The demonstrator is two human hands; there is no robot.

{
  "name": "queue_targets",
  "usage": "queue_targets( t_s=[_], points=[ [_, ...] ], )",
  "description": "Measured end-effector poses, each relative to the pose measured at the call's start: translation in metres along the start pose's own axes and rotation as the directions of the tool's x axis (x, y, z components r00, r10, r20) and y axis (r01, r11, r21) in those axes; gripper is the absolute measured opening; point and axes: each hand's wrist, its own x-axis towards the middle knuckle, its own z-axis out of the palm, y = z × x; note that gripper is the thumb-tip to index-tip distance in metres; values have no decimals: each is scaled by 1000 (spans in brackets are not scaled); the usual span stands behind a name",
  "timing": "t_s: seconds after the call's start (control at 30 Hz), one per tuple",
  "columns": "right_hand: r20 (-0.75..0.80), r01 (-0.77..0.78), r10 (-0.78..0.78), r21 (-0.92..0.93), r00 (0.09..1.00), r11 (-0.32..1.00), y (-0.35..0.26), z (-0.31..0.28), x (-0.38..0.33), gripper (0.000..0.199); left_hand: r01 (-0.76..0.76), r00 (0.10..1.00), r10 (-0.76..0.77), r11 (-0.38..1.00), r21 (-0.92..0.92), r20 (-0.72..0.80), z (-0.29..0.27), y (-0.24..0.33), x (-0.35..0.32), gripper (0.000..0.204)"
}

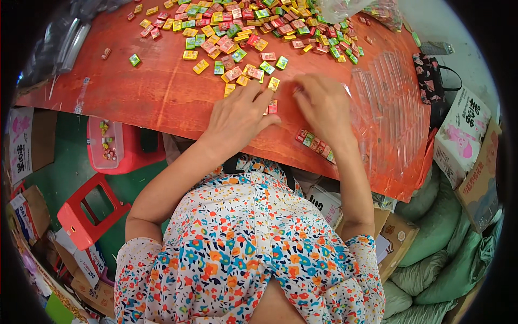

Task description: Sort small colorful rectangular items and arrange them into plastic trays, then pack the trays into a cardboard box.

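Both hands rest palm-down on the red-brown tabletop (162,92), close together. The left hand (237,116) lies with fingers spread and bent over a few small wrapped sweets (272,106) that sit in the gap between the 2 hands; its fingertips touch them, but whether it pinches any I cannot tell. The right hand (322,102) is curled, knuckles up, fingertips pressed to the tabletop just beside those same sweets; what lies under its fingers is hidden.

Just beyond the fingertips of both hands a loose scatter of square sweets begins, thickening into a big heap (253,24) of yellow, green, red and pink pieces farther out. Below the right wrist, near the tabletop's near edge, a short row of sweets (315,144) lies lined up side by side. To the right of the right hand a clear ribbed plastic tray (388,108) spreads across the tabletop up to its right edge, touching the hand's outer side. Past it stands a dark patterned bag (429,75).

Left of the left hand the tabletop is bare but for 2 or 3 stray sweets. Under its near edge, left of the left forearm, sit a clear box (105,143) on a red stool and another red stool (86,210) lower down. Right of the right elbow lie cartons and green sacks (448,243).
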Motion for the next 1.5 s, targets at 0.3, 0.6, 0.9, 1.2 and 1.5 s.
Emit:
queue_targets(
  t_s=[0.3, 0.6, 0.9, 1.2, 1.5],
  points=[
    [-197, 144, -125, 86, 972, 986, 28, 19, 49, 31, -238, 969, 245, 952, 195, -13, 3, -24, 45, 11],
    [40, 88, -92, 73, 995, 993, 23, 8, 34, 29, -211, 974, 216, 975, 76, -73, -20, -27, 33, 11],
    [54, 215, -233, 229, 971, 949, -3, -3, 5, 32, -65, 996, 60, 995, 72, 62, -40, -13, -15, 18],
    [32, 183, -183, 9, 983, 983, -2, 25, 59, 28, -28, 998, 38, 977, 214, -43, -25, -31, 23, 22],
    [48, 220, -233, 184, 971, 958, 11, 28, 57, 27, 7, 1000, -1, 972, 236, -24, -15, -29, 26, 9]
  ],
)
